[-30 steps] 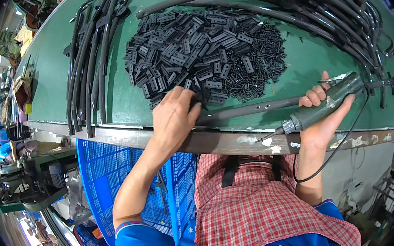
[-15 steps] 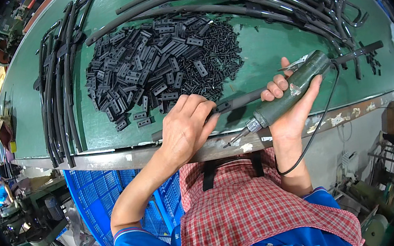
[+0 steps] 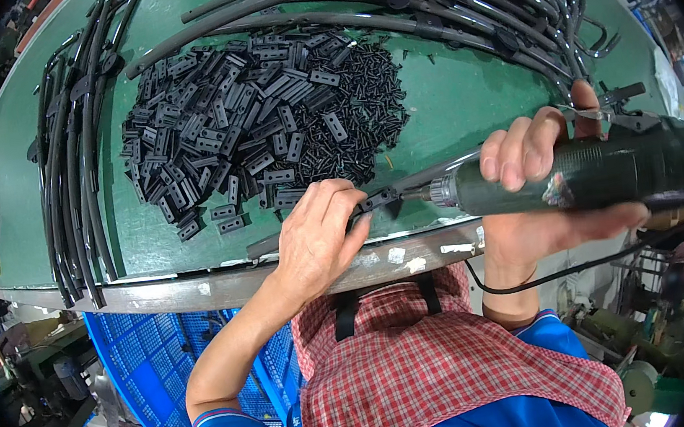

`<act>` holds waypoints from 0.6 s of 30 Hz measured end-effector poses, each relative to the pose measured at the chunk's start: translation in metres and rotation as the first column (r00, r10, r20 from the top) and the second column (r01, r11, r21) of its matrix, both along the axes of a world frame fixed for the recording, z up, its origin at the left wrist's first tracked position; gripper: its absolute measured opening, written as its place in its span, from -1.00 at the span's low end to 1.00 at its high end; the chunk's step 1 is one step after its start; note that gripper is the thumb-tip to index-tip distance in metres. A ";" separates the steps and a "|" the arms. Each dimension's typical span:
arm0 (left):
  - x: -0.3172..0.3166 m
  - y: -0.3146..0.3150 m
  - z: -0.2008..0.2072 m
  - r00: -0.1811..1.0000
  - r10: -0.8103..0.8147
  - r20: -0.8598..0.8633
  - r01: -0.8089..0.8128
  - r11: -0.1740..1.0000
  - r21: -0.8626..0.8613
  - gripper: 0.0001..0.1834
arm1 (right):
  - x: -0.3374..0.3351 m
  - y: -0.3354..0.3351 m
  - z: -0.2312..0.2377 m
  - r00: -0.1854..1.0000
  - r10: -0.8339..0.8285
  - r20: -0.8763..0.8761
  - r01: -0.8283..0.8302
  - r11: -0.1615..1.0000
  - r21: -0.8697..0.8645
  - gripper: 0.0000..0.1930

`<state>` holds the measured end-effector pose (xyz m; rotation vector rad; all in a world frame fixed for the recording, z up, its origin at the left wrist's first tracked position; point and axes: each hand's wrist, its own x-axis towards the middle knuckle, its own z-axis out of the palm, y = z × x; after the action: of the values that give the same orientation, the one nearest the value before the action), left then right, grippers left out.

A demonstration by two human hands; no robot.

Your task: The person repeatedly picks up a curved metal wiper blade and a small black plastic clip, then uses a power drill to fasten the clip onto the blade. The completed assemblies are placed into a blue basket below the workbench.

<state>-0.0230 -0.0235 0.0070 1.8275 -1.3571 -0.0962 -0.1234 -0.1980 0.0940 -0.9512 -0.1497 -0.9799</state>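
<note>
My right hand [image 3: 535,166] is wrapped round a dark green electric screwdriver [image 3: 582,173], its cord hanging below. The screwdriver lies nearly level, with its bit pointing left at a small black block [image 3: 381,198] on a dark metal tube [image 3: 430,173]. My left hand [image 3: 317,237] grips the tube and block near the table's front edge, fingers closed. Whether the bit touches a screw cannot be made out. Beyond my left hand lies a heap of black two-hole blocks [image 3: 213,118], and against it a pile of small black screws [image 3: 364,110].
Curved black tubes [image 3: 268,11] lie stacked along the far side and right of the green table [image 3: 455,91]. More bent tubes [image 3: 70,160] lie at the left. Blue plastic baskets [image 3: 158,378] stand below the table's front edge [image 3: 199,290].
My right hand has raised and turned the screwdriver from a downward slant to nearly level, bringing its bit up to the block. My left hand keeps its hold; the whole view has shifted slightly.
</note>
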 end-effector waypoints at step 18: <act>0.005 0.004 -0.008 0.989 -0.044 -0.143 0.041 0.999 -0.019 -0.74 | 0.034 0.001 0.008 0.829 0.423 -0.367 -0.548 0.749 -0.373 0.00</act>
<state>-0.0175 -0.0191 -0.0009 1.7441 -1.2924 -0.2344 -0.0899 -0.1973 0.1023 -1.3865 -0.4079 -0.3126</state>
